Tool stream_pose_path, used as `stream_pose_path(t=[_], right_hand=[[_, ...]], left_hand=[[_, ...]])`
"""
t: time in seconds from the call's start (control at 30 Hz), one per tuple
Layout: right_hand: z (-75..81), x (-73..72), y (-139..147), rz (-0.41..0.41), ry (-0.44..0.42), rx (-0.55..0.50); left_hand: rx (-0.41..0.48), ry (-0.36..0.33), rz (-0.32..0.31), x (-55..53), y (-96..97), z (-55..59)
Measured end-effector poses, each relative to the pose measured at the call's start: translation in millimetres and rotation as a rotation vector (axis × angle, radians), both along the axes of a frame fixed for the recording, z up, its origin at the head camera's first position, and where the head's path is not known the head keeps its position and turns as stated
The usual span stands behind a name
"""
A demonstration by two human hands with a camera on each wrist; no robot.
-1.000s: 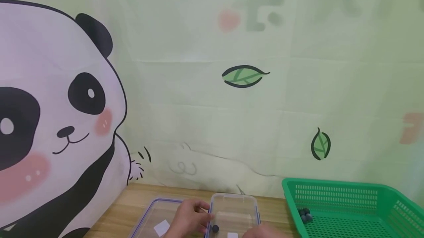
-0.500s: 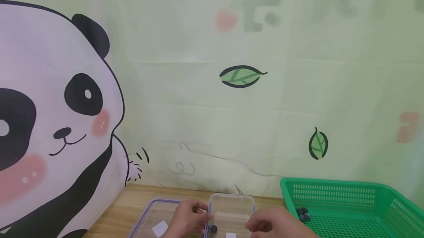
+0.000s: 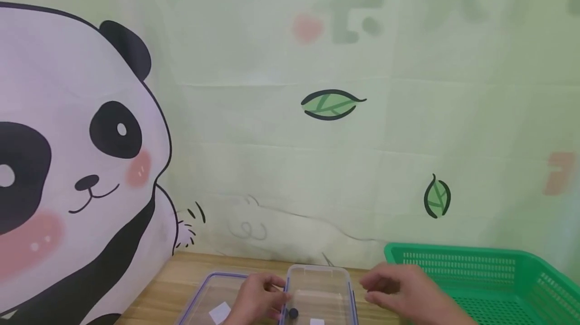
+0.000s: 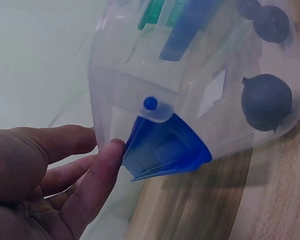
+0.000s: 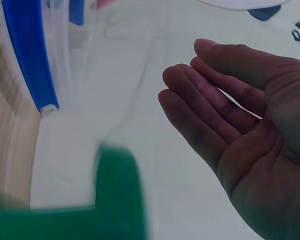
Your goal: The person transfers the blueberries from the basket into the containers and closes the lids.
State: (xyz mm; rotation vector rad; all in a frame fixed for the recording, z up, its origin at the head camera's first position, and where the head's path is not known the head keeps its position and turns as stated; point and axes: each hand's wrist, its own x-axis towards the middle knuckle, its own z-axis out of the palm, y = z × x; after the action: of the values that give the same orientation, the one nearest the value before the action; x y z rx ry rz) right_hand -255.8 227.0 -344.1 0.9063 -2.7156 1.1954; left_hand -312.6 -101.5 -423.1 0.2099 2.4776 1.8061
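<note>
A clear plastic food container (image 3: 318, 282) with blue latches stands on the table. Inside it lie several blueberries (image 4: 267, 102); from the head only a dark one (image 3: 294, 313) shows plainly. My left hand (image 3: 257, 299) is at the container's left side. In the left wrist view its thumb and a finger pinch the wall corner beside a hanging blue latch (image 4: 165, 150). My right hand (image 3: 403, 290) hovers between the container and the green basket (image 3: 457, 252), fingers loosely bent, holding nothing. That hand and forearm hide the basket's near left part.
Left of the container lies a clear lid (image 3: 206, 295) with a blue-purple seal and a white square sticker (image 3: 220, 313). The wooden table (image 3: 181, 269) ends at a printed cloth backdrop (image 3: 272, 164) with a panda. The basket's rim (image 5: 120, 185) shows near the right wrist camera.
My right hand has moved from the container's right edge up and rightward to the green basket, now covering the blueberries seen in it before. My left hand stays in place.
</note>
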Motion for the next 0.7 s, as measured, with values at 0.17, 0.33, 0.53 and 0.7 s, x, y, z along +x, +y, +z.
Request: stream_pose_path(t=[0.17, 0.33, 0.53, 0.7], right_hand=[[15.4, 7.4, 19, -0.121, -0.024, -0.032], [31.8, 11.9, 37, -0.228, 0.074, 0.015], [45.6, 3.2, 56, -0.232, 0.176, 0.096], [48.7, -12.3, 75, -0.213, 0.183, 0.131]], left_hand=[[-0.007, -0.01, 0.005, -0.2, 1.5, -0.3], [-0.005, -0.008, 0.001, -0.3, 1.4, 0.3], [-0.019, -0.013, 0.013, -0.7, 2.1, 0.7], [-0.024, -0.015, 0.015, -1.0, 2.7, 0.4]])
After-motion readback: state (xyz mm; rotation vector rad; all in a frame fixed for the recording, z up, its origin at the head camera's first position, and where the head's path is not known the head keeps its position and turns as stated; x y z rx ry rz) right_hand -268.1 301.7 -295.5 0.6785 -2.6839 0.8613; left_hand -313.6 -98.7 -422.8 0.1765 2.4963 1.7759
